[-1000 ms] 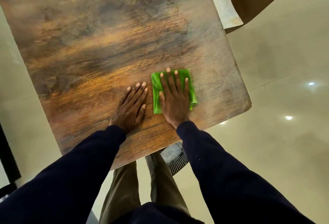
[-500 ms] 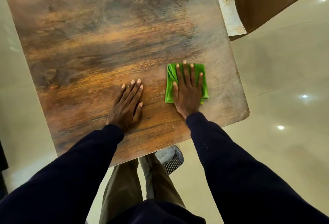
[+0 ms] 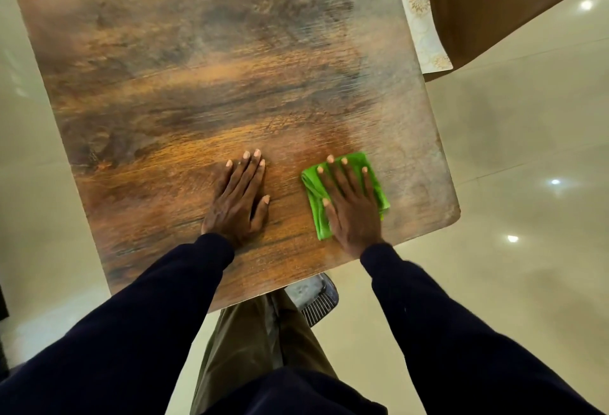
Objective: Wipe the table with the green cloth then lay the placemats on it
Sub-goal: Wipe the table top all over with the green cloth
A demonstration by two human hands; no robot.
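To wipe well, the right hand (image 3: 354, 207) should press the folded cloth (image 3: 313, 192) flat under its straight, spread fingers and sweep overlapping passes out to the edges of the surface (image 3: 197, 68). The cloth lies beneath that palm by the near right corner. The left hand (image 3: 239, 200) rests flat and empty on bare wood beside it, not touching the cloth.

Right hand (image 3: 352, 203) presses flat on the green cloth (image 3: 374, 180) on the worktop (image 3: 197, 68); left hand (image 3: 239, 198) rests flat beside it.
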